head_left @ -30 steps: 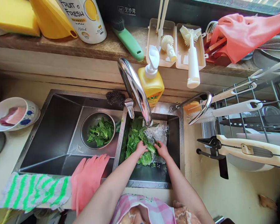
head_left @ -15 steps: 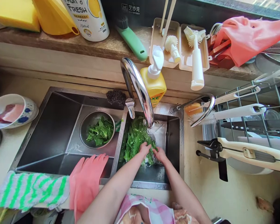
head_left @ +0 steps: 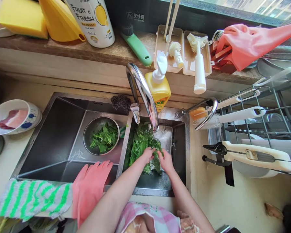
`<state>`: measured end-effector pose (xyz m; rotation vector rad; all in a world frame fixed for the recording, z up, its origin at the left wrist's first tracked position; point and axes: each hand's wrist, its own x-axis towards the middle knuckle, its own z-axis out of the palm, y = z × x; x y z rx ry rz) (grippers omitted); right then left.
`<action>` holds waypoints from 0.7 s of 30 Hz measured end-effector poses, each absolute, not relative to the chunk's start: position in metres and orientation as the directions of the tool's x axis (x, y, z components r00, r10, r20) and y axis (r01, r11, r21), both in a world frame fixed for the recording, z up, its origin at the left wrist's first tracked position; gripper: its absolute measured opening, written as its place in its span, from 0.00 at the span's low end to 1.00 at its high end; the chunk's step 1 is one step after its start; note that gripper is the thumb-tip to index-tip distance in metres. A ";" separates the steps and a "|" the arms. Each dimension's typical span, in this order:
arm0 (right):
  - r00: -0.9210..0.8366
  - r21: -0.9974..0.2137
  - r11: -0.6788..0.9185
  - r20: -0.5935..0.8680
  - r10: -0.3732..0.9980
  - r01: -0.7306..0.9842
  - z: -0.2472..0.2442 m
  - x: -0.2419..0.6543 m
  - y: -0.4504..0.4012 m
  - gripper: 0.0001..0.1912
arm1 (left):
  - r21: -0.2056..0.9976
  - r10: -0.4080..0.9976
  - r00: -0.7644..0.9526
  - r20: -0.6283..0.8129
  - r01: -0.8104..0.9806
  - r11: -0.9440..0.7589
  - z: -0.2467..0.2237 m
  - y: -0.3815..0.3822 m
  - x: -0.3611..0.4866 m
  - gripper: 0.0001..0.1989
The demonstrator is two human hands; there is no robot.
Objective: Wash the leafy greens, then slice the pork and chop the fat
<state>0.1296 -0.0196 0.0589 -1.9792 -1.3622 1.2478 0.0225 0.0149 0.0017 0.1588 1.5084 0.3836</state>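
Both my hands are down in the right sink basin (head_left: pixel 178 181), under the chrome faucet (head_left: pixel 147 94). My left hand (head_left: pixel 149 154) is closed on a green leaf at the right side of the heap of leafy greens (head_left: pixel 138 145). Close beside it, my right hand (head_left: pixel 165 160) pinches the same leaf or one next to it; I cannot tell which. Water wets the leaves and the basin floor. In the left basin, a round metal bowl (head_left: pixel 84 141) holds more torn greens (head_left: pixel 104 139).
A pink rubber glove (head_left: pixel 91 187) and a striped cloth (head_left: pixel 36 199) lie over the front edge. At left stands a bowl of meat (head_left: pixel 30 121). A yellow soap bottle (head_left: pixel 160 89) is behind the faucet. On the right are a wire rack (head_left: pixel 262 119) and scissors (head_left: pixel 254 155).
My right hand has risen slightly and come nearer my left, fingers now pinching a leaf. My left hand has shifted a little up and left. The view has tilted slightly.
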 end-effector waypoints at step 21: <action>0.141 -0.664 -0.627 -0.633 0.761 0.408 -0.010 0.150 -0.032 0.14 | 0.362 0.375 0.017 -0.927 -0.225 0.905 0.007 0.014 0.029 0.10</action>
